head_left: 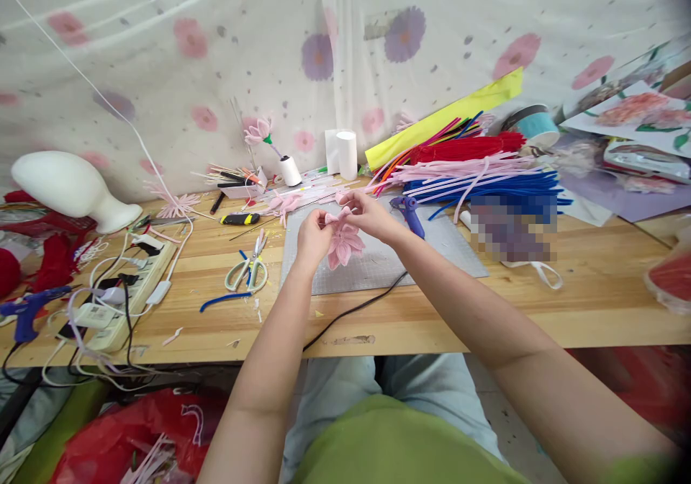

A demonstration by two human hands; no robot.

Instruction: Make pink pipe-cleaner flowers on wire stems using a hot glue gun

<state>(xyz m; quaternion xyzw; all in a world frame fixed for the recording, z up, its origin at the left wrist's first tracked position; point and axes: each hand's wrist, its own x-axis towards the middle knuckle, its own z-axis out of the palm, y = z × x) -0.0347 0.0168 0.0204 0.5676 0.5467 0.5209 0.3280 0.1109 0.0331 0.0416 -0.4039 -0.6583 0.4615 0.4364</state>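
While the fingers of the left hand [314, 240] and right hand [372, 217] pinch the top of a pink flower [345, 246], its petals spread just below them, above the gray mat [453, 257]; whether the pinched bit is separate is unclear. A light, steady left hold, with the right shaping gently, should spare the fuzzy petals. Just right of the fingers lies a glue gun [412, 216], best kept clear; left, scissors [256, 258] rest on the bench [199, 333].

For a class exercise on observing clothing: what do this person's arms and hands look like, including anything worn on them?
The left hand and right hand are ungloved, five-fingered human hands. Both forearms are uncovered. A green sleeve shows at the right arm's upper end; the left sleeve is out of view.
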